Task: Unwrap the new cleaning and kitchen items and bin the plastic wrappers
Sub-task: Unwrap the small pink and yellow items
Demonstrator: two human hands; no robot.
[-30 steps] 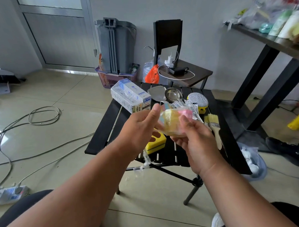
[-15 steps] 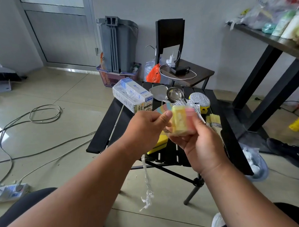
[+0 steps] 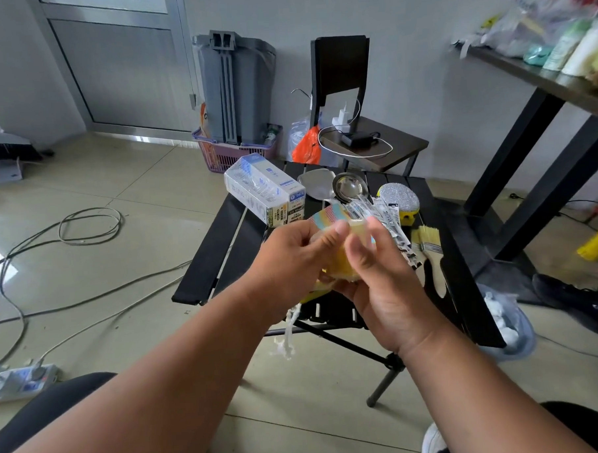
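Both hands gripped a yellow sponge pack (image 3: 340,265) above the near edge of the black folding table (image 3: 206,264)

The left hand (image 3: 292,264) pinched the pack's top between thumb and fingers, knuckles up; the right hand (image 3: 385,284) cupped it from below, fingers curled round its far side. A twisted plastic wrapper strip (image 3: 288,333) dangled beneath the left hand. Both forearms reached forward, converging over the table. Behind lay a boxed item (image 3: 265,193), a silver scrubber (image 3: 399,196) and paint brushes (image 3: 428,244)
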